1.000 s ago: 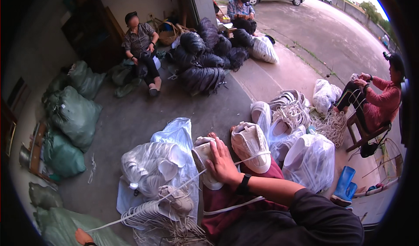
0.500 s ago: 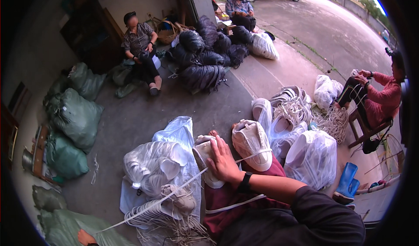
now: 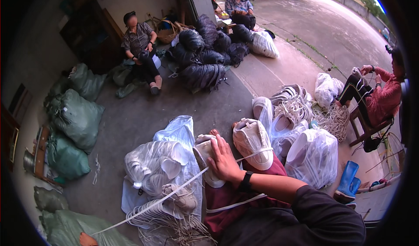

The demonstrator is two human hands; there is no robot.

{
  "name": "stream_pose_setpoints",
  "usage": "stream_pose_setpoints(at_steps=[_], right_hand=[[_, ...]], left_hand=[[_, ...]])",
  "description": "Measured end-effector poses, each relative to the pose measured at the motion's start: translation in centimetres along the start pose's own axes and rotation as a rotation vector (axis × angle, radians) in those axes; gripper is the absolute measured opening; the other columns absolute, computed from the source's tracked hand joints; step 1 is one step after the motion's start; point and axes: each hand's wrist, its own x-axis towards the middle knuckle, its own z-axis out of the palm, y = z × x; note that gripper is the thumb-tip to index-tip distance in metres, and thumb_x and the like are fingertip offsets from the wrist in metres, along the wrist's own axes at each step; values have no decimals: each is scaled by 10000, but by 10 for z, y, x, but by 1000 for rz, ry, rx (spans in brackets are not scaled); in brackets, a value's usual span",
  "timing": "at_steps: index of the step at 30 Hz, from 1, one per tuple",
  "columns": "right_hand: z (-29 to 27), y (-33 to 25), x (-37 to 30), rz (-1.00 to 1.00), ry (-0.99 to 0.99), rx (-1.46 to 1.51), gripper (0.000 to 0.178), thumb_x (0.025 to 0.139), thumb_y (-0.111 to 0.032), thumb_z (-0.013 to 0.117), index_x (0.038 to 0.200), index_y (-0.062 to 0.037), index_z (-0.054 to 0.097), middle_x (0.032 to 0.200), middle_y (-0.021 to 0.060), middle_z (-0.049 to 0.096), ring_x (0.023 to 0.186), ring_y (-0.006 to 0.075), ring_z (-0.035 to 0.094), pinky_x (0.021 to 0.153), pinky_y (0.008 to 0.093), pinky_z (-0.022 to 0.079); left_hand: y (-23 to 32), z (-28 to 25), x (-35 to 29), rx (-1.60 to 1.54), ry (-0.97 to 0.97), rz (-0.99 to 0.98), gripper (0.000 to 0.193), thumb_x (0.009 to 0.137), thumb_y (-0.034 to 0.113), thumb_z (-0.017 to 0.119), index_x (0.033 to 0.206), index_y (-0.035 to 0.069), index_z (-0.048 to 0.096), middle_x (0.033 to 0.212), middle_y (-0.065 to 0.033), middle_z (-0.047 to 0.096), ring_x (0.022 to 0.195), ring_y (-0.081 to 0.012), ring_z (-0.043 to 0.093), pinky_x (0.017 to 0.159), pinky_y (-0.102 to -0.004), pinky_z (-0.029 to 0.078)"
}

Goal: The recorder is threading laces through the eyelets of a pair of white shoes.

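Two pale beige-white shoes, one on the left (image 3: 201, 152) and one on the right (image 3: 250, 138), rest side by side on my maroon-covered legs. A flat white shoelace (image 3: 163, 199) runs taut from the shoes down to the lower left. My right hand (image 3: 224, 162) presses flat on the left shoe, fingers stretched out, with the lace passing beneath it. Out at the lower left edge, my left hand (image 3: 88, 239) grips the far end of the lace; only part of this hand shows. Another stretch of lace loops across my lap.
Bundled laces (image 3: 185, 228) and a plastic-wrapped pack of shoes (image 3: 152, 163) lie left of my legs. More bagged shoes (image 3: 312, 158) and blue boots (image 3: 347, 180) stand at right. Green sacks (image 3: 78, 119) line the left wall. Three people sit working around black bundles (image 3: 203, 73) and lace piles.
My left hand has shifted slightly, keeping the lace taut. My right hand stays on the left shoe. The person at right has moved their hands apart over a shoe.
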Motion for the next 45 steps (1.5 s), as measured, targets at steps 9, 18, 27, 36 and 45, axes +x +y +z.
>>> stream_pose_setpoints(at_steps=[9,18,27,36,45], right_hand=[[2,1,1,-2,9,11,707,934,-285,541,1476,23,207,1509,298,188,1401,456,203,1159,496,176],[7,4,2,0,19,22,697,940,-315,526,1478,10,225,1497,316,212,1393,459,219,1160,493,175],[1,8,3,17,7,-20,719,931,-256,554,1481,28,189,1517,289,170,1397,463,202,1157,496,188],[5,6,5,10,3,32,700,919,-285,564,1462,29,252,1505,305,196,1434,436,141,1177,482,137],[3,11,6,-10,10,31,703,912,-262,569,1461,34,245,1512,304,173,1444,442,104,1180,491,120]], left_hand=[[2,37,23,-72,184,-119,80,855,66,567,845,89,644,880,-83,679,869,-273,671,729,-369,536],[-6,46,32,-43,212,-144,148,886,52,532,839,92,667,878,-75,693,833,-256,688,676,-350,555],[20,-15,6,12,-73,-56,269,920,242,473,995,131,707,1053,-111,703,984,-282,679,817,-418,531],[-4,6,-5,116,46,-20,263,898,215,496,1002,132,723,1065,-96,702,984,-268,680,821,-400,533],[9,-14,-7,67,-54,-89,278,909,235,484,1005,137,725,1079,-85,698,1002,-256,673,827,-400,527]])
